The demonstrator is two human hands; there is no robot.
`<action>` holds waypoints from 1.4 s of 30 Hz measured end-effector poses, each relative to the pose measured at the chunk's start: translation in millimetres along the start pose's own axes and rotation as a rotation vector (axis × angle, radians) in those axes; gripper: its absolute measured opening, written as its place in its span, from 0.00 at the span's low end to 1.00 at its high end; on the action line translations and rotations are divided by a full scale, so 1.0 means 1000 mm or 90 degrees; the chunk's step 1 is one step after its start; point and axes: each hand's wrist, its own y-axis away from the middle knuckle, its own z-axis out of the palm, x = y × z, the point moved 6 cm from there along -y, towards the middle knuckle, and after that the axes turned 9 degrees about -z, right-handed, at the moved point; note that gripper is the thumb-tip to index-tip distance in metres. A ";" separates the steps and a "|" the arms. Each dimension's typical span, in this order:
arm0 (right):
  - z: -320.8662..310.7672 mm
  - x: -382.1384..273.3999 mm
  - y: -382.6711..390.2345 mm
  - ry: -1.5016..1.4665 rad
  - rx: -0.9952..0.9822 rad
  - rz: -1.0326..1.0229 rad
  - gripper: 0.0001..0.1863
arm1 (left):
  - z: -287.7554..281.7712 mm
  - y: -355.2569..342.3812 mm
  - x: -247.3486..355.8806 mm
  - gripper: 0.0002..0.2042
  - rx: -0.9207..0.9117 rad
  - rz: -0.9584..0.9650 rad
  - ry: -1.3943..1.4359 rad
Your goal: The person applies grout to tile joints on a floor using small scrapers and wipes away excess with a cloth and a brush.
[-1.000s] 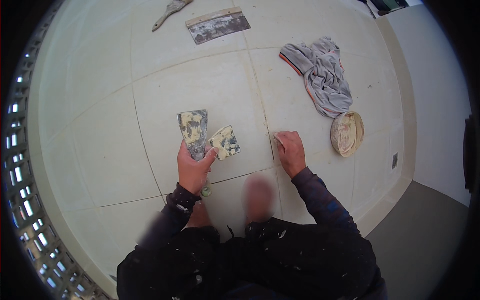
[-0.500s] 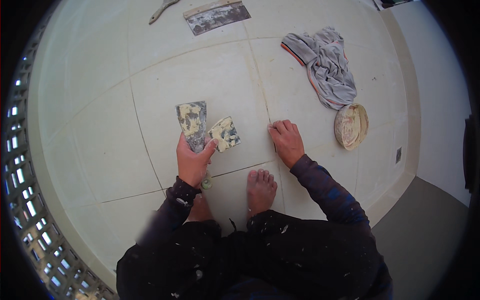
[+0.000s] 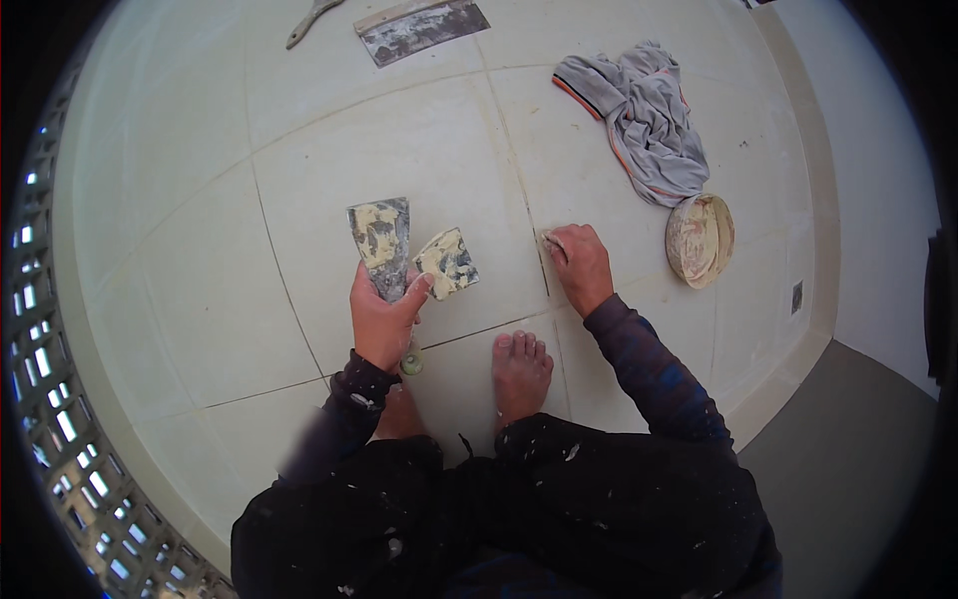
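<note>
My left hand [image 3: 384, 317] is closed around a putty knife [image 3: 382, 232], its blade smeared with cream paste. Between the same thumb and fingers is a small, dark, square-edged plate [image 3: 446, 264], daubed with similar paste. A round greenish knob [image 3: 411, 362] shows below that hand; I cannot tell which tool it belongs to. My right hand [image 3: 582, 266] is low at the tile floor, beside a dark joint line [image 3: 540, 262]. Its fingers are pinched together at the joint, and a small pale bit shows at their tips, too small to name.
A round bowl [image 3: 676, 243] of cream paste leans at the right, touching a crumpled grey cloth [image 3: 654, 140] with orange edging. A wide scraper [image 3: 424, 35] and a brush [image 3: 311, 24] lie farther off. Pierced blockwork [image 3: 60, 399] borders the left; a white wall stands right.
My right hand has turned and shifted slightly to the right, its fingertips moving up along the joint. My left hand keeps its hold on the putty knife and plate.
</note>
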 end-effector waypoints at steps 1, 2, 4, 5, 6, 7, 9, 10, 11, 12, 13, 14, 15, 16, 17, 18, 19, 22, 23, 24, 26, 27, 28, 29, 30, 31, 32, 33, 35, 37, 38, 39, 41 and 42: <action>0.003 0.004 -0.010 0.022 0.003 -0.013 0.08 | 0.002 0.000 0.000 0.19 -0.003 -0.003 -0.003; 0.004 0.007 -0.015 0.044 0.007 -0.025 0.07 | 0.004 -0.001 0.000 0.19 -0.003 -0.003 -0.003; 0.008 0.013 -0.016 0.037 -0.003 -0.020 0.08 | 0.003 -0.001 -0.002 0.19 0.002 -0.005 0.004; 0.010 0.015 -0.015 0.033 -0.013 -0.013 0.09 | 0.003 -0.001 -0.002 0.19 0.003 -0.005 0.004; 0.012 0.013 -0.014 0.030 -0.015 -0.015 0.09 | 0.002 -0.002 -0.003 0.19 0.004 -0.003 0.000; 0.010 0.006 -0.009 0.048 0.007 -0.050 0.08 | 0.002 -0.002 -0.004 0.19 0.005 -0.001 -0.003; 0.007 -0.009 0.005 0.065 0.028 -0.084 0.07 | 0.001 -0.001 -0.005 0.19 0.008 -0.005 -0.005; 0.008 -0.019 0.012 0.124 -0.001 -0.096 0.07 | -0.001 -0.001 -0.005 0.19 0.010 -0.006 -0.009; 0.009 -0.029 0.017 0.183 -0.031 -0.108 0.07 | -0.003 -0.001 -0.006 0.19 0.013 -0.005 -0.010; 0.005 -0.039 0.022 0.181 -0.028 -0.111 0.07 | -0.003 -0.001 -0.006 0.19 -0.003 -0.003 -0.006; 0.001 -0.040 0.027 0.124 -0.046 -0.061 0.06 | -0.002 -0.001 -0.006 0.19 -0.019 -0.002 -0.003; -0.001 -0.039 0.028 0.067 -0.065 -0.011 0.06 | -0.003 0.000 -0.005 0.19 -0.015 0.001 -0.006; -0.006 -0.038 0.027 0.066 -0.063 -0.013 0.06 | 0.001 0.000 -0.005 0.19 -0.020 -0.005 0.001; -0.010 -0.031 0.027 0.007 -0.051 0.043 0.06 | 0.002 0.000 -0.005 0.19 -0.025 -0.012 0.007; -0.014 -0.027 0.026 -0.053 -0.038 0.099 0.06 | 0.000 0.000 -0.004 0.19 -0.025 -0.010 0.004; -0.019 -0.028 0.022 -0.054 -0.036 0.101 0.06 | 0.000 0.000 -0.003 0.19 -0.030 -0.007 0.002; -0.027 -0.025 0.018 -0.089 -0.008 0.155 0.07 | 0.000 0.000 -0.002 0.19 -0.037 -0.004 -0.001; -0.052 -0.009 0.021 -0.102 0.076 0.210 0.11 | 0.005 0.000 0.000 0.19 -0.047 -0.007 0.010; -0.058 0.005 0.030 -0.130 0.101 0.268 0.11 | 0.009 0.001 0.001 0.19 -0.060 -0.005 0.001; -0.067 0.018 0.043 -0.147 0.134 0.333 0.10 | 0.012 0.000 0.000 0.19 -0.054 -0.005 -0.004; -0.081 0.034 0.050 -0.159 0.172 0.369 0.10 | 0.012 -0.001 -0.002 0.20 -0.045 -0.001 -0.010; -0.086 0.039 0.051 -0.149 0.168 0.395 0.09 | 0.007 -0.002 -0.004 0.20 -0.041 0.003 -0.011; -0.093 0.044 0.054 -0.136 0.168 0.419 0.09 | 0.004 -0.004 -0.006 0.20 -0.036 0.006 -0.020; -0.103 0.048 0.061 -0.136 0.226 0.414 0.08 | 0.003 -0.007 -0.010 0.21 -0.031 0.008 -0.030; -0.115 0.054 0.068 -0.121 0.249 0.426 0.08 | 0.004 -0.010 -0.013 0.21 -0.059 0.014 -0.035; -0.129 0.059 0.076 -0.086 0.309 0.430 0.08 | 0.002 -0.011 -0.017 0.21 -0.048 0.015 -0.037; -0.143 0.064 0.084 -0.050 0.366 0.431 0.08 | 0.002 -0.013 -0.019 0.21 -0.035 0.015 -0.037; -0.151 0.077 0.099 -0.039 0.381 0.443 0.08 | 0.008 -0.014 -0.024 0.21 -0.055 0.017 -0.042; -0.154 0.107 0.128 0.012 0.253 0.469 0.08 | 0.009 -0.014 -0.026 0.20 -0.041 0.007 -0.055; -0.144 0.127 0.168 0.108 0.164 0.382 0.08 | 0.014 -0.012 -0.028 0.20 -0.062 -0.003 -0.063; -0.140 0.124 0.170 0.143 0.118 0.336 0.08 | 0.016 -0.011 -0.026 0.20 -0.061 -0.003 -0.076; -0.137 0.117 0.168 0.181 0.072 0.284 0.08 | 0.017 -0.010 -0.023 0.20 -0.063 -0.004 -0.078; -0.150 0.104 0.156 0.074 0.025 0.634 0.09 | 0.011 -0.007 -0.016 0.19 -0.047 -0.008 -0.089; -0.152 0.093 0.145 0.068 0.015 0.628 0.09 | 0.008 -0.005 -0.011 0.19 -0.034 -0.012 -0.089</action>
